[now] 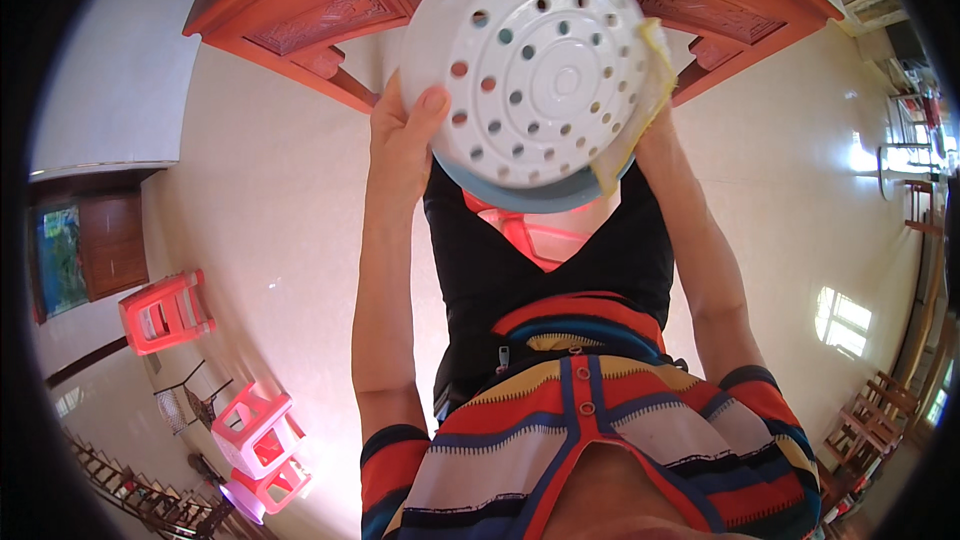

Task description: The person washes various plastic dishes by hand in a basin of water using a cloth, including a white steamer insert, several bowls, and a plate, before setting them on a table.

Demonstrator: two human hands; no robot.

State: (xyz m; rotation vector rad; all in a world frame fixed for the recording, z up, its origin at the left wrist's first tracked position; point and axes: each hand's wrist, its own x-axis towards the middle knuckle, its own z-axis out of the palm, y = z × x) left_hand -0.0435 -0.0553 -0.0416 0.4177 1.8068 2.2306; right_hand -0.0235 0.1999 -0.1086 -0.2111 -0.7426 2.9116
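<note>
My left hand point(409, 131) grips the left rim of a white plastic steamer basket point(566, 81) with rings of round holes, its thumb over the edge. The basket is tilted, its perforated base facing me. My right hand point(654, 131) is at the right side, partly hidden behind a white cloth with a yellow edge point(660, 82) that lies against the basket's rim. Beneath the basket the rim of a blue-grey basin point(540, 199) shows above my lap; what supports it is hidden.
A carved red-brown wooden table point(330, 15) stands in front of me. Pink plastic stools point(169, 313) and a purple basin point(244, 502) are on the left. A red plastic stool point(517, 229) shows between my legs. Wooden chairs point(862, 420) stand at the far right.
</note>
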